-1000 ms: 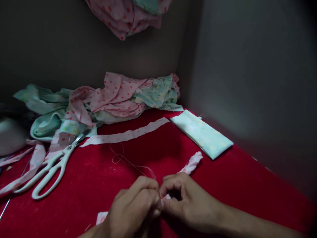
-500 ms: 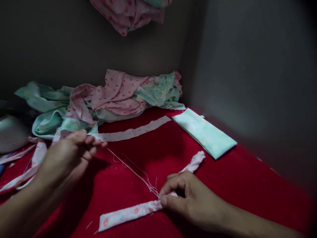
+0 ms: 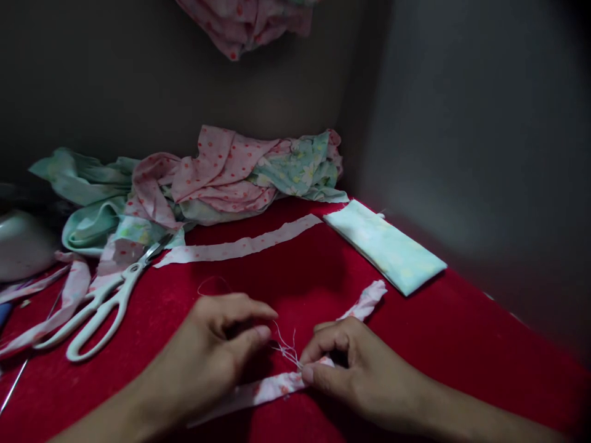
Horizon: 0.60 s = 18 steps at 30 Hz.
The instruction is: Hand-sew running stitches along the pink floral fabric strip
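Note:
My right hand (image 3: 357, 369) pinches a narrow floral fabric strip (image 3: 270, 387) on the red surface, between thumb and forefinger. Loose white threads (image 3: 287, 352) stick out from the strip at that pinch. Just left of the threads, my left hand (image 3: 226, 344) hovers over the strip, thumb and forefinger a little apart, with no firm hold visible. That hand covers part of the strip's left end. White-handled scissors (image 3: 122, 292) lie to the left, blades pointing toward the cloth pile.
Crumpled pink and green cloth (image 3: 221, 172) is heaped along the wall. A flat pink strip (image 3: 240, 246) lies before it, beside a folded pale green fabric piece (image 3: 385, 246). Pink strips (image 3: 69, 301) and a thin metal rod (image 3: 16, 381) are at the left. More cloth (image 3: 249, 24) hangs above.
My left hand has come right and down, from beside the cloth pile to the threads, uncovering the scissors. My right hand keeps its pinch on the strip.

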Available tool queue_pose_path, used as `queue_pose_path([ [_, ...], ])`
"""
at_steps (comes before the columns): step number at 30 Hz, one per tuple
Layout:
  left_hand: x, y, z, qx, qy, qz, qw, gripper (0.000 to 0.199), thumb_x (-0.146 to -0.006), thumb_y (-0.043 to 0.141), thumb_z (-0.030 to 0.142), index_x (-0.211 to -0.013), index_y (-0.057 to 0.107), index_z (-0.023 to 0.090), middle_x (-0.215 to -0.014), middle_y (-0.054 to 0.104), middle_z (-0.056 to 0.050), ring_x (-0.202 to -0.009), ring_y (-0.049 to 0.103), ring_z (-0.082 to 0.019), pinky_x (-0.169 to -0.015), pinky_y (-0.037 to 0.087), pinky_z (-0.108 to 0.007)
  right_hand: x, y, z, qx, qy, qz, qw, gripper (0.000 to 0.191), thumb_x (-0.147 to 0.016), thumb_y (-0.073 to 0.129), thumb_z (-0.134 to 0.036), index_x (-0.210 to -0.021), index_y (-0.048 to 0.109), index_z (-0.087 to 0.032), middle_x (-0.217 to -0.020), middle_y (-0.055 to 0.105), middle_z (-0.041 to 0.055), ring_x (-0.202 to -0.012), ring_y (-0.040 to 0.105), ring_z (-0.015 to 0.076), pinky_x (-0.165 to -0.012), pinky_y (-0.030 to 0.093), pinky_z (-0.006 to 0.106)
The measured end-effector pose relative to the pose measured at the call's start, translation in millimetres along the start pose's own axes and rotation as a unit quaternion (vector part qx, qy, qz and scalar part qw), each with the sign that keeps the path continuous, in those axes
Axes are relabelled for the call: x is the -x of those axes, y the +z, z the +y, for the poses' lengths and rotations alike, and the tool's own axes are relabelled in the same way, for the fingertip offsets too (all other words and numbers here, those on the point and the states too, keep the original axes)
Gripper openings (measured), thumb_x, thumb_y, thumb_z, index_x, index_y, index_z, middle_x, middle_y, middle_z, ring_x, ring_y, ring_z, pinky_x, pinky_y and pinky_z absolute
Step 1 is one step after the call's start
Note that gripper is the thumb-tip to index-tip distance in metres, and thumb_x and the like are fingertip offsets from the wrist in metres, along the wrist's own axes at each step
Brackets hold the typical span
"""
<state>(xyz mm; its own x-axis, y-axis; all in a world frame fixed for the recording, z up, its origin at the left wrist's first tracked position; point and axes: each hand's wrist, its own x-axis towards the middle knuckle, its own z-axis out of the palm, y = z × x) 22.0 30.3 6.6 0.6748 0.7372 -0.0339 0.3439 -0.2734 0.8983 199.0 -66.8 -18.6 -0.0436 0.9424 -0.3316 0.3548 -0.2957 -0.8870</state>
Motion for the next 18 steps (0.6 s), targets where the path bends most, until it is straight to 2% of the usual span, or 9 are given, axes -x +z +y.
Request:
queue_pose_path([
  [1,3,8.3,1,-0.029,0.014,-0.045,0.998,0.016,-0.079,0.057,0.018,-0.077,0.072,0.019,-0.068,0.066,-0.002,-0.059,0.062,-0.015,-0.051,0.046,-0.020,0,0,0,0.003,0.001,0.001,1.000,0.014,-0.071,0.058,-0.015,-0.070,0.072,-0.013,-0.064,0.062,0.0027,-0.062,0.051,0.0134,-0.057,0.037,0.022],
  [4,6,23.2,-1,-0.082,0.038,-0.095,0.991,0.023,-0.082,0.050,0.016,-0.072,0.070,0.017,-0.064,0.061,-0.001,-0.057,0.058,-0.014,-0.049,0.041,-0.019,0,0,-1,0.002,0.001,-0.001,1.000,0.015,-0.071,0.058,-0.016,-0.070,0.072,-0.014,-0.065,0.061,0.0026,-0.062,0.051,0.0137,-0.056,0.037,0.022],
  [7,5,27.9,-6,-0.109,0.036,-0.113,0.987,0.024,-0.082,0.049,0.015,-0.068,0.069,0.016,-0.062,0.060,-0.001,-0.056,0.056,-0.013,-0.049,0.038,-0.019,-1,0,-1,-0.002,0.001,-0.005,1.000,0.015,-0.070,0.058,-0.015,-0.069,0.072,-0.014,-0.064,0.061,0.0022,-0.060,0.050,0.0131,-0.055,0.036,0.022],
  [9,5,28.4,-7,-0.109,0.034,-0.100,0.988,0.024,-0.082,0.049,0.015,-0.064,0.066,0.015,-0.061,0.059,-0.001,-0.054,0.054,-0.012,-0.048,0.037,-0.018,-1,0,-1,-0.001,0.000,-0.002,1.000,0.015,-0.070,0.058,-0.015,-0.069,0.073,-0.014,-0.064,0.061,0.0022,-0.060,0.049,0.0132,-0.054,0.035,0.022],
  [12,6,24.5,-4,-0.082,0.048,-0.060,0.994,0.023,-0.082,0.048,0.016,-0.063,0.062,0.015,-0.059,0.059,0.000,-0.053,0.054,-0.012,-0.048,0.038,-0.018,-1,0,-2,0.000,0.001,0.001,1.000,0.014,-0.070,0.059,-0.017,-0.070,0.072,-0.013,-0.064,0.061,0.0028,-0.060,0.049,0.0134,-0.055,0.035,0.023],
  [14,4,16.0,0,-0.067,0.060,-0.013,0.996,0.022,-0.080,0.050,0.017,-0.063,0.063,0.015,-0.058,0.061,0.000,-0.053,0.055,-0.013,-0.049,0.039,-0.019,0,0,-3,-0.003,0.004,-0.003,1.000,0.013,-0.071,0.060,-0.018,-0.070,0.072,-0.012,-0.064,0.061,0.0032,-0.060,0.049,0.0133,-0.054,0.035,0.023],
  [16,0,1.6,4,-0.063,0.053,0.064,0.995,0.018,-0.076,0.055,0.019,-0.061,0.065,0.016,-0.057,0.063,0.000,-0.053,0.056,-0.013,-0.049,0.041,-0.019,0,0,-3,-0.007,0.008,-0.006,1.000,0.013,-0.071,0.060,-0.017,-0.071,0.072,-0.012,-0.065,0.062,0.0034,-0.059,0.048,0.0128,-0.053,0.035,0.023],
  [18,-7,-18.2,4,-0.060,0.033,0.169,0.983,0.013,-0.071,0.062,0.020,-0.059,0.065,0.017,-0.054,0.062,0.003,-0.051,0.055,-0.011,-0.047,0.040,-0.017,0,-1,-2,-0.011,0.005,-0.004,1.000,0.013,-0.070,0.061,-0.017,-0.072,0.073,-0.012,-0.066,0.063,0.0033,-0.060,0.049,0.0127,-0.053,0.035,0.022],
])
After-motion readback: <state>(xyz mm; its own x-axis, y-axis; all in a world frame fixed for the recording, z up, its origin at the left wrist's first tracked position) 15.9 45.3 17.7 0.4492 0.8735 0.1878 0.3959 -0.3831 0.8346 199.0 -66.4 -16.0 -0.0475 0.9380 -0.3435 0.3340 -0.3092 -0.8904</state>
